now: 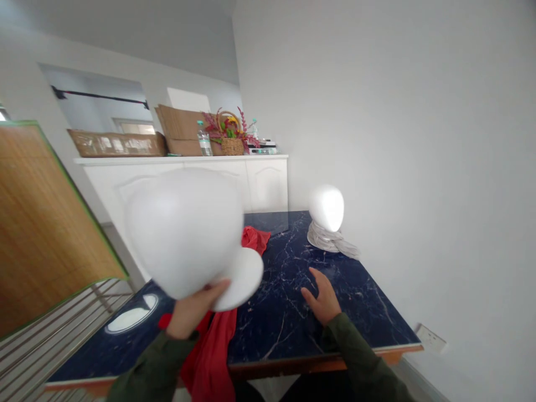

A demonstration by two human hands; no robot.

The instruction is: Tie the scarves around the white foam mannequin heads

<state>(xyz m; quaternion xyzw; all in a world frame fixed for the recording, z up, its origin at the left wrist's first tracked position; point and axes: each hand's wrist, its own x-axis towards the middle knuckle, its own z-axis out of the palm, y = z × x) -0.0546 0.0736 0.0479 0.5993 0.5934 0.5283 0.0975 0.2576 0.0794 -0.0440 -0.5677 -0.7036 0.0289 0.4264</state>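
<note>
My left hand is closed around the neck of a smooth white mannequin head, which is tilted on its side and raised off the table, with its round base facing right. Beneath it, a red cloth hangs over the table's front edge; more of the red cloth shows behind the base. My right hand is over the dark blue table, fingers apart and holding nothing. Beyond it stands a second white mannequin head, upright, with a light grey cloth wrapped around its neck.
The dark blue marbled table meets a white wall on the right, with a socket low down. A white cabinet behind bears cardboard boxes, a water bottle and a flower basket. A bamboo mat stands left.
</note>
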